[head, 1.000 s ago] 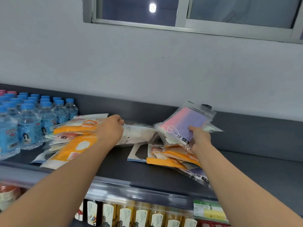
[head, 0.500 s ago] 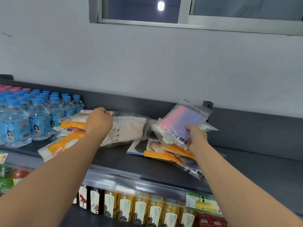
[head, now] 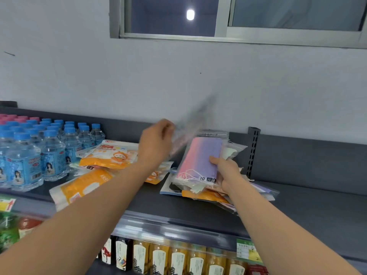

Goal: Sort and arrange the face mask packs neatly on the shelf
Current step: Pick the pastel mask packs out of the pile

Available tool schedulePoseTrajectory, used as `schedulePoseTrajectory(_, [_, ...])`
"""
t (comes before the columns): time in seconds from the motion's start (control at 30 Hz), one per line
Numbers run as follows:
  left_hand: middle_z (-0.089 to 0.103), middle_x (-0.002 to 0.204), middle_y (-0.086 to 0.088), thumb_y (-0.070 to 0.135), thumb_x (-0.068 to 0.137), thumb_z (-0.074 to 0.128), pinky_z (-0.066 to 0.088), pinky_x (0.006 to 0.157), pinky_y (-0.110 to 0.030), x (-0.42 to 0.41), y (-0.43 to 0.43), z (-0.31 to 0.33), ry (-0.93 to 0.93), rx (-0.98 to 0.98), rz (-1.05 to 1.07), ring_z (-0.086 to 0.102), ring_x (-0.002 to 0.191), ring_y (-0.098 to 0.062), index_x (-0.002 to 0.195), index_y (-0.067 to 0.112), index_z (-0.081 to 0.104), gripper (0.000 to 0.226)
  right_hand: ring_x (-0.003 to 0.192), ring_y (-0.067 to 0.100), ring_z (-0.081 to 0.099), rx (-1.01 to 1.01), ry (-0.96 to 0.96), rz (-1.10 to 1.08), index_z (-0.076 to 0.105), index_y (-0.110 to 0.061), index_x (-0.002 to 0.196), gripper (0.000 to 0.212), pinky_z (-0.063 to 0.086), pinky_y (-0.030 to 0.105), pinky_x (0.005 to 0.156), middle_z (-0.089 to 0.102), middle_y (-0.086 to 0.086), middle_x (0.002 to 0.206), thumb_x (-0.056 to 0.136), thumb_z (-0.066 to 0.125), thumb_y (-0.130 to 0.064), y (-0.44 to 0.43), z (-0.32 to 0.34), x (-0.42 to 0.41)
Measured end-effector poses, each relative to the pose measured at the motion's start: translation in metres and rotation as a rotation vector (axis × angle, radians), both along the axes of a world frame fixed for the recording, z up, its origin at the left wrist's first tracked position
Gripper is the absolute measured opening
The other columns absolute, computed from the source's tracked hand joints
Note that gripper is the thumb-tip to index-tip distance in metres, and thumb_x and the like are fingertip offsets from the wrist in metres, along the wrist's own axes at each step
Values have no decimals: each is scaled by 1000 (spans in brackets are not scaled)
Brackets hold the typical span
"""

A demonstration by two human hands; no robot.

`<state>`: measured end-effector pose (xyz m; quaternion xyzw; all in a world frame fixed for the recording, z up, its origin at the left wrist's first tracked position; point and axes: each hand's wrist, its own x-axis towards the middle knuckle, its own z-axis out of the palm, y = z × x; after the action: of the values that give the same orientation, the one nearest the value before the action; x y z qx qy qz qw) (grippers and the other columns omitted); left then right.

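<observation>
Left hand (head: 156, 143) is up off the shelf (head: 297, 211), fingers curled round the edge of a clear pack (head: 188, 124). The pack is tilted up to the right and too motion-blurred for me to read its contents.

Right hand (head: 226, 173) grips the pink-purple pack (head: 200, 157), thumb on the front face, other fingers behind it. That pack is propped at an angle on top of the right pile (head: 204, 195). I read "10" on the lower edge and see white ear loops through the film.

Right pile: mixed mask packs lying flat and overlapping, orange ones low down and clear ones sticking out to the right. It sits just beside the slotted shelf upright (head: 253, 151).

Left pile (head: 111, 155): orange-and-white mask packs fanned out loosely. One of them (head: 83, 185) is skewed toward the front lip, and the left forearm crosses over it. The two piles are apart, with bare shelf showing between them at the front.

Water bottles (head: 49, 151) with blue caps stand in rows at the far left, touching the left pile's edge. A few pink caps sit behind them.

Below the front rail is a row of amber drink bottles (head: 178, 259), with a green-yellow price tag (head: 248, 250) on the rail at right. Grey wall behind, a window (head: 168, 16) up top with a lamp visible through it.
</observation>
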<state>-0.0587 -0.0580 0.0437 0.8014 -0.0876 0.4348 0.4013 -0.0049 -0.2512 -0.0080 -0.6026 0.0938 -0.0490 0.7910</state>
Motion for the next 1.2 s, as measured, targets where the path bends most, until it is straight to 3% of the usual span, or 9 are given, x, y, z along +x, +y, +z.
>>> schedulePoseTrajectory(0.07, [71, 91, 3, 32, 93, 59, 50, 79, -30, -7, -14, -11, 175, 134, -214, 64, 84, -14, 94, 18, 71, 19, 81, 22, 65, -4, -12, -4, 55, -9, 120, 36, 54, 31, 60, 67, 10, 108, 88, 69, -14, 2, 0, 1])
schedulePoseTrajectory(0.17, [65, 109, 0, 46, 97, 45, 43, 83, -27, -9, -22, -24, 460, 170, -414, 60, 98, -15, 105, 14, 72, 42, 90, 24, 69, 52, -58, 14, 56, -13, 124, 43, 59, 38, 80, 70, 10, 108, 84, 65, -4, 0, -2, 6])
schedulePoseTrajectory(0.27, [55, 117, -4, 24, 98, 49, 43, 92, -28, 6, -17, -29, 406, 230, -314, 56, 108, -20, 118, 15, 65, 27, 88, 18, 69, 66, -150, 74, 57, -10, 121, 30, 59, 24, 62, 71, 9, 102, 93, 54, 1, -4, -2, -3])
schedulePoseTrajectory(0.37, [47, 121, -1, 31, 84, 67, 43, 97, -35, 23, -11, -28, 429, 307, -81, 51, 112, -21, 115, 22, 61, 33, 94, 20, 69, 61, -190, 116, 57, -5, 124, 33, 59, 26, 70, 71, 12, 110, 93, 52, 4, -7, -2, -7])
schedulePoseTrajectory(0.57, [51, 129, 0, 52, 58, 86, 51, 78, -32, 31, -5, -28, 684, -55, -324, 57, 107, -18, 130, 13, 39, 95, 109, 34, 67, 84, -210, 148, 56, 7, 122, 38, 51, 48, 100, 69, 23, 116, 88, 67, -8, -11, -3, -12])
schedulePoseTrajectory(0.67, [65, 116, 2, 58, 60, 83, 60, 78, -36, 35, -7, -34, 780, -115, -449, 65, 101, -17, 124, 18, 53, 81, 111, 35, 66, 48, -245, 162, 47, 13, 129, 62, 49, 52, 100, 67, 25, 119, 84, 75, -19, -11, 1, -17])
schedulePoseTrajectory(0.87, [70, 116, -3, 27, 62, 90, 56, 68, -28, 36, -16, -40, 708, -375, -685, 67, 102, -20, 119, 16, 60, 65, 113, 28, 66, -9, -268, 137, 57, -4, 127, 52, 47, 49, 104, 68, 14, 122, 90, 65, -39, -12, 9, -21])
schedulePoseTrajectory(1.0, [64, 117, -4, 15, 53, 94, 59, 81, -40, 35, -32, -39, 592, -513, -584, 64, 103, -23, 122, 11, 47, 84, 142, 25, 37, -120, -71, 183, 31, -28, 152, 120, 29, 50, 117, 36, 2, 156, 54, 51, -94, -16, 20, -21])
schedulePoseTrajectory(1.2, [56, 114, -3, 13, 77, 80, 51, 83, -34, 33, -72, -34, 511, -530, -627, 58, 101, -21, 121, 9, 36, 62, 125, 26, 55, -309, -116, 98, 28, -32, 148, 100, 46, 59, 101, 49, -4, 146, 64, 78, -55, -47, 5, -37])
